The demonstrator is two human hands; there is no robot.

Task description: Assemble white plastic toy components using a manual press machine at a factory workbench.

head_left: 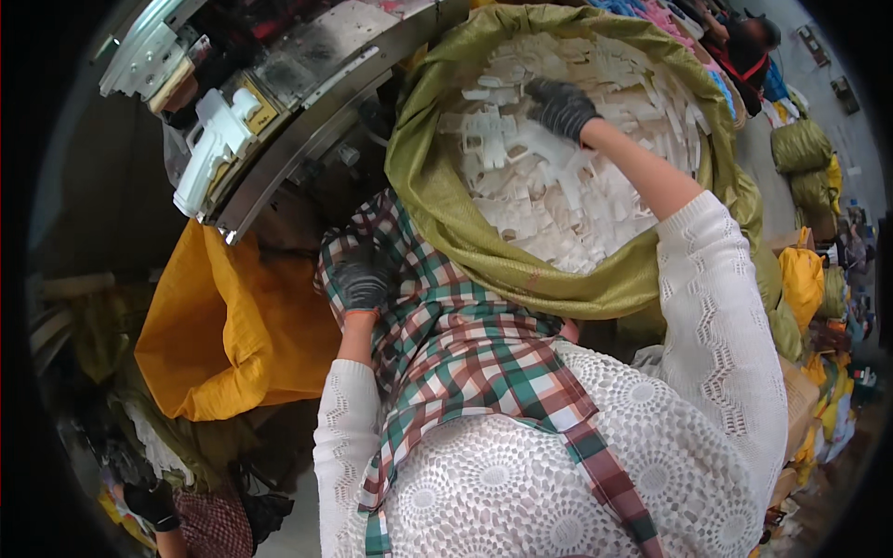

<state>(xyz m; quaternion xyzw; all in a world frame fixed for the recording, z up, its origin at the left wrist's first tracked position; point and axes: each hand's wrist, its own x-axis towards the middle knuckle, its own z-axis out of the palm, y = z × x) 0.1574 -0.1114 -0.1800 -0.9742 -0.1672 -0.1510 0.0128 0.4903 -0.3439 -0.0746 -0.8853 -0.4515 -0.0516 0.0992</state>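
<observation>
My right hand (564,110), in a dark grey knit glove, reaches over a sack heaped with white plastic pieces (558,209). Its fingers point left, stretched out just above the heap, and nothing shows in them. A pale gun-shaped plastic piece (563,160) lies below the hand among flat, frame-like pieces (486,135). The sack (433,200) is olive-green woven plastic with its rim rolled outward. My left hand (361,279), gloved the same way, lies on the checked apron (446,288) over my lap, its fingers loosely extended.
At upper left, a white toy-gun-shaped part (216,149) sits on a fixture at the metal machine edge (307,121). An orange-yellow sack (223,335) gapes below it. A co-worker's gloved hand (151,504) shows at lower left; another person (749,46) is at upper right, near green bundles (802,149).
</observation>
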